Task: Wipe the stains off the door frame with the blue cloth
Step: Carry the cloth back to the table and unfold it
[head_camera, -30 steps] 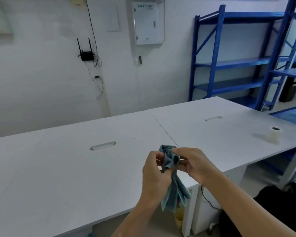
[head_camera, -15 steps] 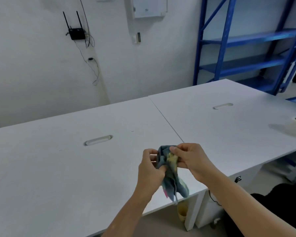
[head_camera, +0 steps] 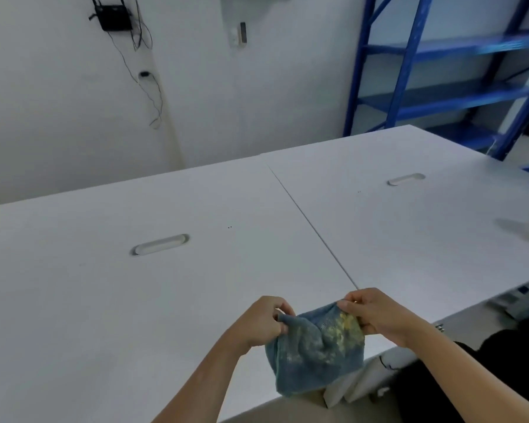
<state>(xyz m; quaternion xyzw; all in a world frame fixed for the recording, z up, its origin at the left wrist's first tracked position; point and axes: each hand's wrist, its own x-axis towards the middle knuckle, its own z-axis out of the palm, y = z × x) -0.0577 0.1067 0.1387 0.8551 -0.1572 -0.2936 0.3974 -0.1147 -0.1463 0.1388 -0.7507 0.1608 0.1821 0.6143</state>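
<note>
The blue cloth (head_camera: 316, 352) hangs spread between both hands above the near edge of the white table (head_camera: 104, 300). Yellowish stains mark its upper right part. My left hand (head_camera: 264, 322) pinches its upper left corner. My right hand (head_camera: 376, 315) pinches its upper right corner. The cloth's lower edge droops past the table edge. No door frame is in view.
Two white desks meet at a seam (head_camera: 312, 227), each with an oval cable slot (head_camera: 159, 244). A blue metal shelf rack (head_camera: 440, 71) stands at the back right. A black router (head_camera: 113, 16) with dangling wires hangs on the white wall.
The cloth was bunched up between my hands; now it is pulled open and spread flat, showing yellow stains. The view has tilted lower toward the table.
</note>
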